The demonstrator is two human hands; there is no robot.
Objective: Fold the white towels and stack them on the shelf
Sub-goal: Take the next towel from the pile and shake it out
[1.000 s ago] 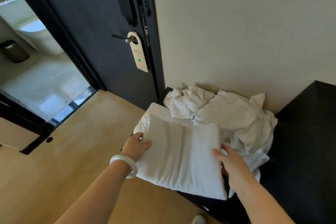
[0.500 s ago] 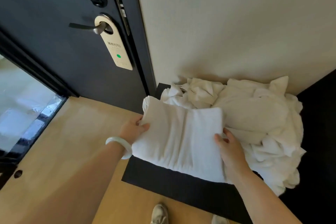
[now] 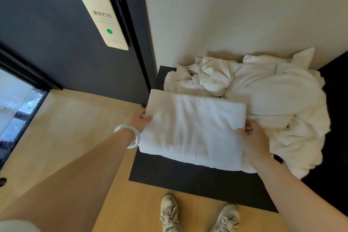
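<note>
A folded white towel [image 3: 192, 130] lies across the left part of a low black shelf [image 3: 180, 175]. My left hand [image 3: 138, 121] grips the towel's left edge, thumb on top and fingers tucked underneath. At its right edge my right hand [image 3: 252, 138] holds it the same way. A heap of crumpled white towels [image 3: 273, 98] fills the back and right of the shelf, touching the folded one.
A dark door [image 3: 66, 43] with a handle and a hanging door sign [image 3: 105, 19] stands at left, beside a cream wall [image 3: 235, 9]. Wooden floor [image 3: 75, 128] spreads to the left. My two shoes [image 3: 199, 214] stand just before the shelf's front edge.
The folded towel has come down onto the shelf's left part, both hands still holding its ends. The camera has tilted down and closer, so the shoes now show.
</note>
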